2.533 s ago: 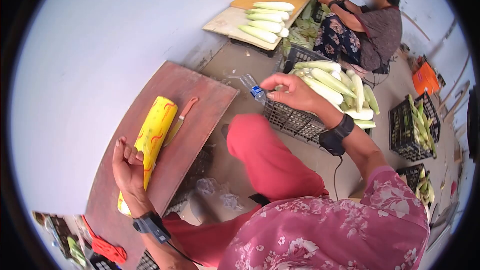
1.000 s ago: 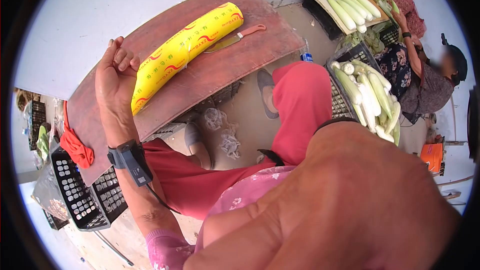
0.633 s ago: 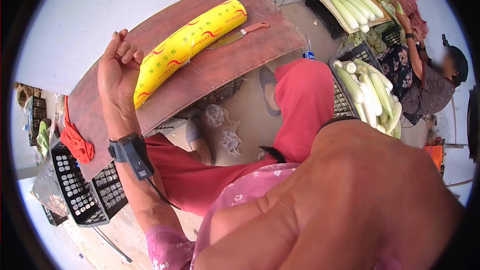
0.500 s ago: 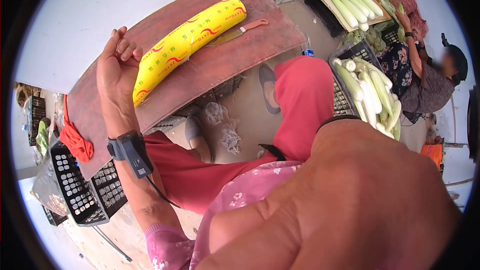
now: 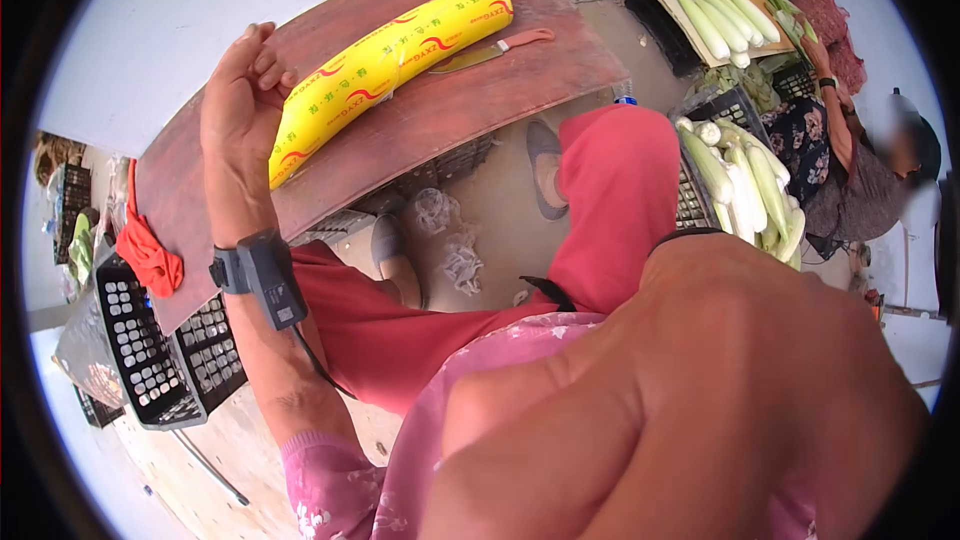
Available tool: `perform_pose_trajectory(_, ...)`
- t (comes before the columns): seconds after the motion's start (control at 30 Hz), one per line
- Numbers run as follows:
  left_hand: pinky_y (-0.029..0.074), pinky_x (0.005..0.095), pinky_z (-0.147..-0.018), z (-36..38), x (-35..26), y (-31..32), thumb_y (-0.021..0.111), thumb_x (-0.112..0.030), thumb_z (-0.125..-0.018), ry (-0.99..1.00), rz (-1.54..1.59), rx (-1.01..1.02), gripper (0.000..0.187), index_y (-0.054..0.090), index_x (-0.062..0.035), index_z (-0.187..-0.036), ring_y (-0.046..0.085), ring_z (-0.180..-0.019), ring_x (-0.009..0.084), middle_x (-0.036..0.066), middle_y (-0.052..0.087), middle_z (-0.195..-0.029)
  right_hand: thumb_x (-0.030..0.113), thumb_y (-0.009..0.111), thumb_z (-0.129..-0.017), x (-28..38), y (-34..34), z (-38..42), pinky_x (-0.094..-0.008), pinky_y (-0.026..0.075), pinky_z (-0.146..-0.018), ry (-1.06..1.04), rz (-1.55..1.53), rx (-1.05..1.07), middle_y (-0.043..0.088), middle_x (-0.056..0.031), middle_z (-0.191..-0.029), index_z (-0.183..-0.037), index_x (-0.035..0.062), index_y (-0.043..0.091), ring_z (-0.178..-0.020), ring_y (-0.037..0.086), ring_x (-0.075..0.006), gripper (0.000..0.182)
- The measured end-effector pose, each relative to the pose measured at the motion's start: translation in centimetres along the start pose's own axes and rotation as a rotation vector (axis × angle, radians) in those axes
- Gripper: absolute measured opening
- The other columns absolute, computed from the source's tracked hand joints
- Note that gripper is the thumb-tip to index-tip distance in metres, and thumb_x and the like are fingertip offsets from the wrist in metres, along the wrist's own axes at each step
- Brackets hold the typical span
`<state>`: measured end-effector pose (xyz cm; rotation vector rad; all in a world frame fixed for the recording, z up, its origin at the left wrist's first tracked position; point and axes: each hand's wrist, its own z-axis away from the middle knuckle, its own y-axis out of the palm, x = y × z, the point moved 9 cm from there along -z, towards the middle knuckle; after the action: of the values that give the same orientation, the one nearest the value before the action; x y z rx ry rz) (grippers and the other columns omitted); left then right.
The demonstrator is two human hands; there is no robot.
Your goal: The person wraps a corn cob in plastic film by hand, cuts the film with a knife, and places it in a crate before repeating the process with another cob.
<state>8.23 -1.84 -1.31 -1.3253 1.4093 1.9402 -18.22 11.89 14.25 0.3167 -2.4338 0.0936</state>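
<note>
A long roll of yellow plastic wrap (image 5: 400,55) with red and green print lies across the reddish-brown table (image 5: 440,130). At its near end rests my left hand (image 5: 243,90), palm turned up, fingers loosely curled and holding nothing. A dark device is strapped to that wrist. Beside the roll lies a knife (image 5: 490,52) with a pinkish handle, its blade partly against the roll. Very close to the camera, my right hand (image 5: 690,380) fills the lower right. Its back and knuckles show, but the fingertips are out of sight, so what they hold is hidden.
A crate of peeled corn (image 5: 750,180) stands right of my knee. More corn (image 5: 725,20) lies on a board, where another person (image 5: 850,170) handles some. Black crates (image 5: 150,350) and a red cloth (image 5: 150,255) are at the left. White plastic scraps (image 5: 460,265) lie on the floor.
The view has shifted slightly, so the table and roll sit a little higher and farther right. My right hand has moved slightly down and right; my left hand keeps its pose.
</note>
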Motion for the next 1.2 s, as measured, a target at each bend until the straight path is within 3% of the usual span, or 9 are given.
perform_pose_trajectory(0.2, 0.042, 0.0228, -0.061, 0.3, 0.4, -0.9, 0.062, -0.015, -0.093, 0.101, -0.649, -0.034, 0.014, 0.064, -0.0018, -0.099, 0.046, -0.063, 0.0060, -0.004, 0.052, -0.072, 0.016, 0.071, -0.081, -2.8, -5.0, 2.5, -0.0354, 0.049, -0.064, 0.352, 0.277, -0.105, 0.061, -0.0101, -0.078, -0.078, 0.0059, 0.060, -0.074, 0.062, -0.0270, 0.014)
perform_pose_trajectory(0.33, 0.047, 0.0291, -0.063, 1.3, 1.4, -0.8, 0.067, -0.018, -0.086, 0.187, -1.236, 0.020, 0.017, 0.067, -0.0023, -0.093, 0.059, -0.066, 0.0157, 0.007, 0.063, -0.072, 0.013, 0.071, -0.077, -6.3, -12.8, 7.8, -0.0378, 0.047, -0.071, 0.924, 1.079, 0.029, 0.057, -0.0079, -0.076, -0.078, 0.0045, 0.056, -0.073, 0.058, -0.0281, 0.018)
perform_pose_trajectory(0.37, 0.050, 0.0318, -0.065, 1.8, 1.8, -0.5, 0.068, -0.018, -0.085, 0.198, -1.408, 0.037, 0.019, 0.067, -0.0013, -0.093, 0.063, -0.068, 0.0204, 0.012, 0.065, -0.073, 0.012, 0.069, -0.077, -6.7, -15.0, 8.8, -0.0391, 0.046, -0.071, 0.922, 1.177, 0.058, 0.057, -0.0095, -0.077, -0.079, 0.0037, 0.055, -0.074, 0.058, -0.0293, 0.016)
perform_pose_trajectory(0.4, 0.046, 0.0308, -0.059, 2.2, 2.4, -0.3, 0.068, -0.017, -0.085, 0.345, -1.418, 0.054, 0.019, 0.065, -0.0006, -0.094, 0.056, -0.063, 0.0132, 0.009, 0.060, -0.068, 0.010, 0.068, -0.077, -7.2, -17.3, 9.8, -0.0404, 0.045, -0.070, 0.918, 1.276, 0.085, 0.057, -0.0110, -0.078, -0.080, 0.0029, 0.055, -0.075, 0.058, -0.0305, 0.015)
perform_pose_trajectory(0.5, 0.047, 0.0324, -0.061, 2.4, 5.2, 0.6, 0.069, -0.016, -0.084, 0.229, -1.476, 0.169, 0.020, 0.065, -0.0003, -0.094, 0.056, -0.062, 0.0159, 0.011, 0.060, -0.068, 0.010, 0.067, -0.078, -8.1, -23.5, 11.1, -0.0411, 0.045, -0.072, 0.919, 1.450, 0.039, 0.058, -0.0130, -0.084, -0.087, 0.0028, 0.056, -0.081, 0.058, -0.0311, 0.015)
perform_pose_trajectory(0.6, 0.049, 0.0362, -0.065, 2.3, 6.1, 2.5, 0.070, -0.016, -0.082, 0.359, -1.547, 0.182, 0.021, 0.066, -0.0015, -0.096, 0.062, -0.067, 0.0255, 0.014, 0.065, -0.076, 0.010, 0.067, -0.078, -9.4, -26.8, 11.1, -0.0406, 0.046, -0.075, 0.839, 1.529, -0.013, 0.058, -0.0138, -0.092, -0.095, 0.0036, 0.059, -0.086, 0.058, -0.0311, 0.020)
perform_pose_trajectory(0.67, 0.051, 0.0401, -0.069, 2.0, 6.3, 3.6, 0.070, -0.016, -0.081, 0.397, -1.599, 0.169, 0.020, 0.066, -0.0022, -0.094, 0.065, -0.076, 0.0340, 0.017, 0.066, -0.085, 0.008, 0.067, -0.078, -11.2, -28.3, 11.3, -0.0396, 0.046, -0.078, 0.828, 1.485, -0.056, 0.058, -0.0136, -0.095, -0.100, 0.0045, 0.060, -0.089, 0.058, -0.0309, 0.024)
perform_pose_trajectory(0.8, 0.052, 0.0417, -0.072, 1.2, 7.1, 4.2, 0.069, -0.016, -0.081, 0.442, -1.692, 0.175, 0.017, 0.066, -0.0032, -0.092, 0.065, -0.078, 0.0356, 0.017, 0.065, -0.089, 0.008, 0.067, -0.079, -14.3, -30.3, 12.3, -0.0380, 0.046, -0.083, 0.904, 1.373, -0.204, 0.058, -0.0124, -0.097, -0.104, 0.0065, 0.061, -0.094, 0.057, -0.0303, 0.027)
perform_pose_trajectory(1.2, 0.051, 0.0424, -0.071, 0.3, 7.6, 4.5, 0.069, -0.015, -0.081, 0.412, -1.684, 0.143, 0.019, 0.066, -0.0014, -0.093, 0.065, -0.079, 0.0359, 0.017, 0.065, -0.088, 0.006, 0.067, -0.079, -17.3, -31.6, 11.4, -0.0420, 0.045, -0.079, 0.855, 1.429, -0.109, 0.054, -0.0131, -0.092, -0.088, 0.0048, 0.056, -0.093, 0.054, -0.0335, 0.014)
